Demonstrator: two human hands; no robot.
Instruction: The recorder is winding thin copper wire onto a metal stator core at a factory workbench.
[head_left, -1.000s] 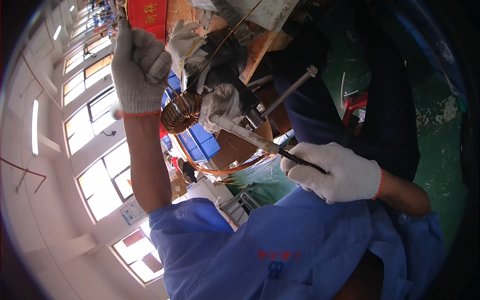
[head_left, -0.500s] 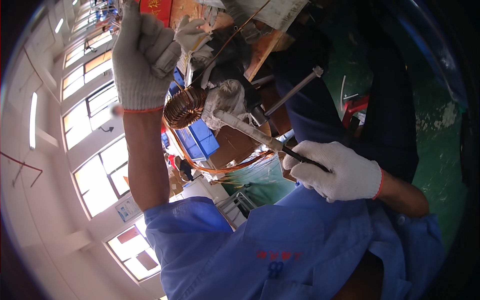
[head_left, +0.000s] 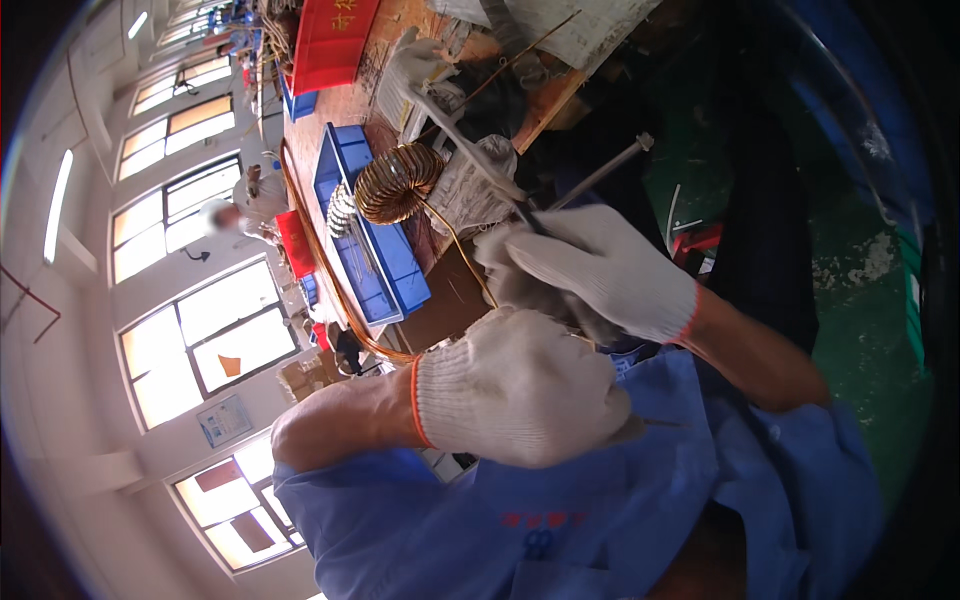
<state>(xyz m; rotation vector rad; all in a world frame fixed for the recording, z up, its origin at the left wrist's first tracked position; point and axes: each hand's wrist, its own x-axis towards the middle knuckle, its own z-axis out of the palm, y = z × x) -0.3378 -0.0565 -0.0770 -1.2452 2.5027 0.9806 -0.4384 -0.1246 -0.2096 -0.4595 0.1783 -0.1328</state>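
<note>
A ring-shaped coil wound with copper wire (head_left: 400, 183) is held up in front of a blue bin. From its lower side a single copper wire (head_left: 458, 243) runs down to my left hand (head_left: 520, 390). That hand, in a white knit glove with an orange cuff, is closed in a fist on the wire, and a thin end shows past its far side. My right hand (head_left: 600, 270), gloved alike, grips the dark end of a long rod wrapped in pale tape (head_left: 462, 145). Its fingertips are blurred. The rod slants up past the coil's right side, over a whitish cloth wrap (head_left: 475, 192).
The blue bin (head_left: 408, 268) holds a pale coil (head_left: 342, 210). A bundle of copper wires (head_left: 335, 285) curves past it. A metal bar (head_left: 605, 170) sticks out near my legs. White gloves (head_left: 410, 80) and a red sheet (head_left: 332, 45) lie on the bench; a person (head_left: 240, 212) is beyond.
My left hand has come down from the upper left to beside my right hand, drawing the wire. The rod has swung steeper, its far end now higher, and my right hand has moved up-left.
</note>
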